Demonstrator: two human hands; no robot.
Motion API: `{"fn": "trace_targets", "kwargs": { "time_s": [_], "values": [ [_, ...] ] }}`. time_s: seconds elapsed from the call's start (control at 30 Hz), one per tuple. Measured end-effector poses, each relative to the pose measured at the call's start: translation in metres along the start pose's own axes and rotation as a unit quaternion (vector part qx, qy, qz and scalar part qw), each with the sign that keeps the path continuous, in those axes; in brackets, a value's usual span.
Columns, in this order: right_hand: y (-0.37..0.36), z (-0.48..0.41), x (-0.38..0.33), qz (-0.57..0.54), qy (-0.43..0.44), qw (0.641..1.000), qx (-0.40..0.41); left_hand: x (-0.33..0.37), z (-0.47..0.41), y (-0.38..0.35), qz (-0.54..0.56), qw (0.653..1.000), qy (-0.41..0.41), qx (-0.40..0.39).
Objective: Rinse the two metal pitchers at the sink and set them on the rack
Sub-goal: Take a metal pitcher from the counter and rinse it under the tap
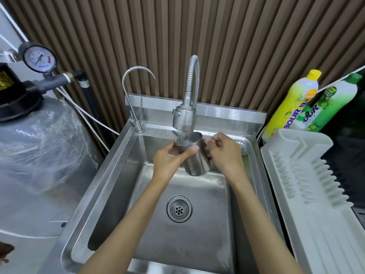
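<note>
Left hand (171, 157): wrapped round the pitcher's left side, thumb laid across the front wall.
Pitcher (194, 162): held over the sink (110, 175), mouth tilted up and away under the spray head (184, 117); long axis leans back toward the wall.
Right hand (222, 150): closed at the pitcher's right side, seemingly on the handle, which is hidden.
Rack (308, 184): just right of the sink, bare; the right hand is nearer. Path looks open, only the sink rim between.
Second pitcher: not visible.

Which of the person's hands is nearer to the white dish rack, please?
Right. The right hand holds the pitcher on the side toward the dish rack; the left hand is farther off.
</note>
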State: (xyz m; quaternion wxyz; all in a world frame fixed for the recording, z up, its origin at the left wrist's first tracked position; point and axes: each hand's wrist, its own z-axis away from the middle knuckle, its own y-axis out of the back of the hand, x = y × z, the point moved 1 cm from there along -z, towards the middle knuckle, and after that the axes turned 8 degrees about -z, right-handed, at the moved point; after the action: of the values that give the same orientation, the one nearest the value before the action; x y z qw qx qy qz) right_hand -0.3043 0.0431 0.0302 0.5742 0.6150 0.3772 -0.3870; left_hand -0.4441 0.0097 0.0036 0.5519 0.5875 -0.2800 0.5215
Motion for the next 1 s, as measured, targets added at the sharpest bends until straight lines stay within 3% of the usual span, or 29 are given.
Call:
{"fn": "trace_targets", "kwargs": {
  "time_s": [0.13,0.3,0.43,0.53,0.7,1.0],
  "values": [
    [-0.01,0.002,0.008,-0.178,-0.03,0.982,-0.06,0.002,-0.01,0.008,0.018,0.998,-0.064,-0.011],
    [-0.015,-0.007,0.025,-0.245,-0.074,0.959,-0.119,0.003,-0.022,0.027,-0.039,0.994,-0.069,-0.076],
    [-0.016,-0.01,0.029,-0.143,0.003,0.985,-0.1,-0.011,-0.022,0.048,-0.013,0.978,0.012,-0.208],
    [-0.017,-0.01,0.033,-0.042,0.119,0.988,-0.092,-0.026,-0.02,0.051,0.026,0.971,0.039,-0.236],
    [-0.014,-0.007,0.032,0.043,0.26,0.957,-0.122,-0.034,-0.03,0.057,0.003,0.966,0.034,-0.258],
    [-0.023,-0.013,0.034,0.174,0.37,0.896,-0.173,-0.053,-0.04,0.053,0.053,0.955,0.07,-0.284]
  ]
}}
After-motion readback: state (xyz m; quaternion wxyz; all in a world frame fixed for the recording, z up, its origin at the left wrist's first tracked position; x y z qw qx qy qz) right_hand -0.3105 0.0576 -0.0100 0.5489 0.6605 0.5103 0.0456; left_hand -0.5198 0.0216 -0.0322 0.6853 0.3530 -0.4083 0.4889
